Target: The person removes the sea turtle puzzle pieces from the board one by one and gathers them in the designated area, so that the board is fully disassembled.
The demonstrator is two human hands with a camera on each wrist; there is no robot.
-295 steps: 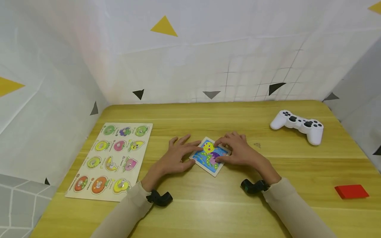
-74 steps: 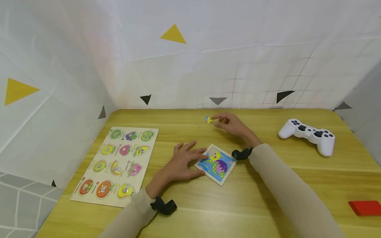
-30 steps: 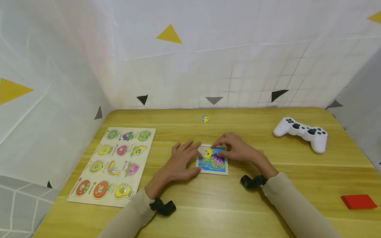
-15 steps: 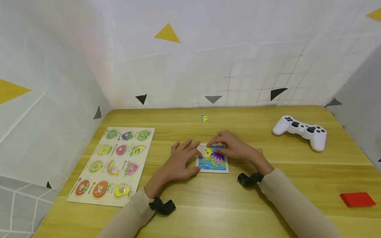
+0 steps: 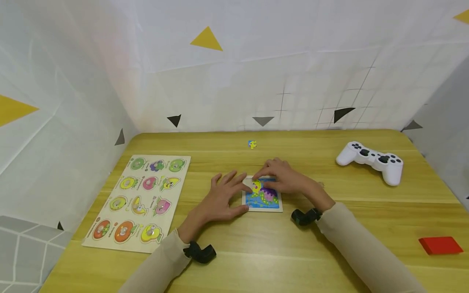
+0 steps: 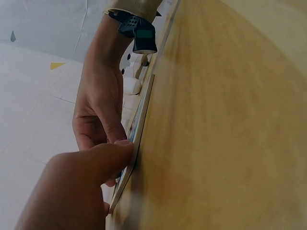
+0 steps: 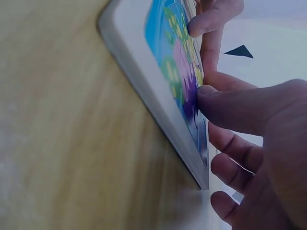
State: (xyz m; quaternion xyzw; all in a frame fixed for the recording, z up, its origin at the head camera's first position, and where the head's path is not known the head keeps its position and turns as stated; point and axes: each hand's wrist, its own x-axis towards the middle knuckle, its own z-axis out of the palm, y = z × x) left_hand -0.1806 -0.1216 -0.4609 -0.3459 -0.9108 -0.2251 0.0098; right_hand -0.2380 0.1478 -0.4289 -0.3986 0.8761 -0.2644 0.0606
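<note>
A small framed jigsaw puzzle (image 5: 264,205) showing a yellow and purple turtle on blue lies at the middle of the table, with a pale gap at its upper left. My left hand (image 5: 220,199) rests at the left side, fingers spread, the thumb against the frame edge and a fingertip on the picture. Over the upper part, my right hand (image 5: 286,177) has its thumb and bent index finger on the pieces; in the right wrist view the thumb (image 7: 230,103) sits on the purple shell. A loose yellow and blue puzzle piece (image 5: 252,144) lies near the table's back edge.
A wooden fruit peg board (image 5: 172,215) lies on the left of the table. Toward the back right is a white game controller (image 5: 370,160), with a red block (image 5: 441,245) nearer the front right. A white patterned sheet (image 5: 234,81) rises behind the table.
A piece left the puzzle and was set at the back by my right hand. The puzzle then turned square to the table. My right fingers returned and shifted left along its top.
</note>
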